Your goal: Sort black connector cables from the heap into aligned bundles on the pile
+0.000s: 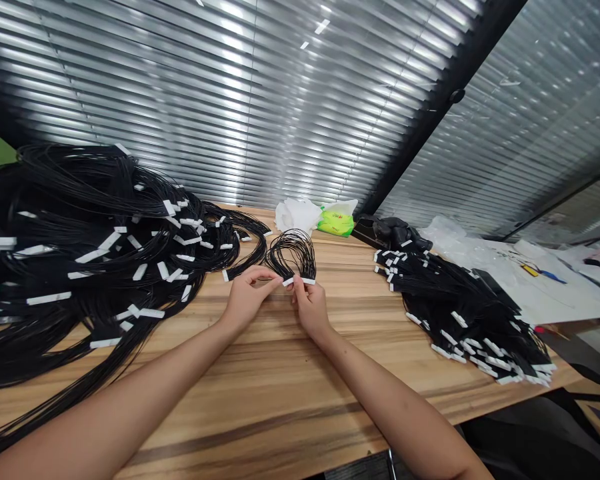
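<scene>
Across the wood-grained table [260, 400], a big tangle of black cables [80, 173] fills the left of the frame and a lower pile of cables [445, 287] lies at right, seemingly split to give the hands room between. At centre, a thin-wired, springy cable loop [293, 241] curves round, probably so its ends meet: the right hand [311, 308] pinches there, while the left hand [246, 293] brings thumb and forefinger together beside it, gripping what I cannot tell. Smooth, bar-shaped white connectors [309, 281] sit at the right fingertips.
</scene>
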Demonstrator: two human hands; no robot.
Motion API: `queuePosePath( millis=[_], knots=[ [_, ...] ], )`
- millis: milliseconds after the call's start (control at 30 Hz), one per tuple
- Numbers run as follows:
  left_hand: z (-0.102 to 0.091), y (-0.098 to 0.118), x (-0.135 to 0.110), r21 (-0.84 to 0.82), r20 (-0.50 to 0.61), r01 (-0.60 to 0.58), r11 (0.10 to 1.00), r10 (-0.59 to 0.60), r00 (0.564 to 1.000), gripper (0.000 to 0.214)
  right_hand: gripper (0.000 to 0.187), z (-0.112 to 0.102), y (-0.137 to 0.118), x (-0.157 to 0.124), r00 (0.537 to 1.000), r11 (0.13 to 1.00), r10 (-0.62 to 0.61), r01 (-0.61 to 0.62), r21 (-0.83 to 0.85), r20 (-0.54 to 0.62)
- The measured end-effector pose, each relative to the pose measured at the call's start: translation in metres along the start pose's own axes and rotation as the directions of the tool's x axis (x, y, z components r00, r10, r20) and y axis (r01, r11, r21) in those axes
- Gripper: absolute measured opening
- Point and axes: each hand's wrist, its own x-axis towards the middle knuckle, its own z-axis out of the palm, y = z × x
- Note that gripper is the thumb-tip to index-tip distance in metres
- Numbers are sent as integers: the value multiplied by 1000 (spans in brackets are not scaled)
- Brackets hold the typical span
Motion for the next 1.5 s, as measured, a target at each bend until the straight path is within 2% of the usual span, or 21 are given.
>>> queuePosePath(
  millis=[267, 567, 700, 833, 967, 1100, 1167, 1200, 1267, 1367, 1433, 1500],
  knots=[
    [0, -2, 2, -90, 4, 64, 994, -64, 998, 15, 42, -3, -2, 0, 997, 991, -81, 79, -111, -12],
    [-1, -4, 4, -55, 61, 68, 996, -64, 996, 20, 38, -8, -10, 0, 968, 924, -252, 247, -292, 19],
    [-3, -6, 7, -70, 105, 80, 994, -72, 992, 22, 37, -12, -11, 3, 938, 821, -338, 330, -465, 69],
    [-4, -8, 11, -107, 179, 46, 993, -26, 984, 18, 35, -16, -17, 6, 879, 656, -444, 450, -606, 172],
    [-4, -11, 14, -106, 145, 90, 990, -74, 987, 14, 32, -17, -23, 6, 840, 525, -482, 504, -686, 248],
    [-4, -12, 14, -143, 109, 120, 982, -104, 989, 12, 29, -16, -28, 5, 799, 459, -505, 569, -682, 327],
    [-4, -12, 14, -158, 103, 125, 979, -110, 989, 11, 28, -16, -28, 4, 795, 477, -502, 582, -658, 339],
    [-4, -12, 13, -167, 98, 130, 977, -114, 989, 10, 28, -15, -27, 3, 808, 516, -491, 571, -639, 326],
    [-3, -11, 12, -187, 78, 140, 972, -128, 989, 9, 30, -12, -22, 2, 868, 669, -429, 491, -558, 250],
    [-2, -9, 11, -231, 14, 165, 959, -167, 986, 5, 36, -4, -12, -2, 973, 941, -203, 226, -250, 113],
    [-2, -8, 11, -278, -34, 184, 943, -201, 979, 5, 41, 2, -6, -4, 996, 999, -28, 30, -19, 90],
    [-3, -7, 12, -335, -73, 195, 922, -231, 970, 7, 45, 5, -3, -3, 994, 986, 91, -100, 133, 68]
  ],
)
